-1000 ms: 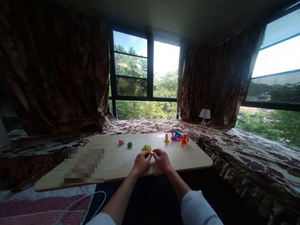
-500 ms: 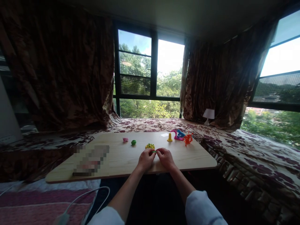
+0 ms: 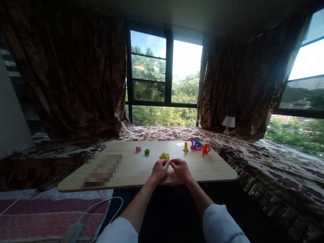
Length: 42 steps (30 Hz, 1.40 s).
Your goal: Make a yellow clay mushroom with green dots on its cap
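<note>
Close together over the near middle of the table, my left hand (image 3: 160,169) and my right hand (image 3: 181,169) meet with fingertips pinched. Whatever sits between the fingertips is hidden or too small to make out. Just beyond them lies a rounded yellow lump with green dots (image 3: 164,156), which looks like modelling clay. Farther left are a small green lump (image 3: 147,152) and a small pink lump (image 3: 138,149).
A yellow upright piece (image 3: 185,147), a magenta strip (image 3: 194,146), a blue lump (image 3: 197,144) and an orange stringy tangle (image 3: 206,149) stand at the table's back right, near a white slip (image 3: 180,144). A blurred-out item (image 3: 103,170) lies on the left of the table (image 3: 136,173).
A green bit seen between my fingertips is no longer visible. My hands stay together near the dotted lump. The whole view has shifted slightly.
</note>
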Each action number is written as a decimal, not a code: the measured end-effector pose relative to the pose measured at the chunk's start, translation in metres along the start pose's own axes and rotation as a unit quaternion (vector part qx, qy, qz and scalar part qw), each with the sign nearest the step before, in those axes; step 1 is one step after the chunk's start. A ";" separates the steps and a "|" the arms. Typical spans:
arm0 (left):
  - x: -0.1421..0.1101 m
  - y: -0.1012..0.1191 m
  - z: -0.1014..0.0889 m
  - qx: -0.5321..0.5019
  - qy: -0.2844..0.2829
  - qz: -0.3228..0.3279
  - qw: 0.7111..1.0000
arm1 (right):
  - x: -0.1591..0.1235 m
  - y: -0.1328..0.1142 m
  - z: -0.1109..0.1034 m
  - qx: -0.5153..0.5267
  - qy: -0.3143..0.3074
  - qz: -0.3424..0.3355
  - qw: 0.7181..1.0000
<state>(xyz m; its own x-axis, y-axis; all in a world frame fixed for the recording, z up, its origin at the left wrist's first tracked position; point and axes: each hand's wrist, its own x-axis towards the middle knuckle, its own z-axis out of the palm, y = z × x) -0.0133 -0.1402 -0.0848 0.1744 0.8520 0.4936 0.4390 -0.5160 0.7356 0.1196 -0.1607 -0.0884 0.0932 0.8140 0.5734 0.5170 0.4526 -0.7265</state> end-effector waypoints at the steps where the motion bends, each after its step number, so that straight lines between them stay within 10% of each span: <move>1: -0.001 0.000 0.000 0.000 0.000 -0.002 1.000 | 0.000 0.000 0.000 -0.004 -0.001 0.003 1.000; 42: -0.001 0.003 0.000 -0.014 -0.001 0.021 1.000 | 0.001 -0.002 -0.002 0.045 0.025 0.008 0.999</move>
<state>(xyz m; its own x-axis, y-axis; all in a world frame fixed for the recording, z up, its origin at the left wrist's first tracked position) -0.0120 -0.1424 -0.0836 0.1946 0.8300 0.5226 0.4066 -0.5532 0.7271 0.1206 -0.1613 -0.0854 0.1450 0.8031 0.5779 0.4360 0.4725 -0.7659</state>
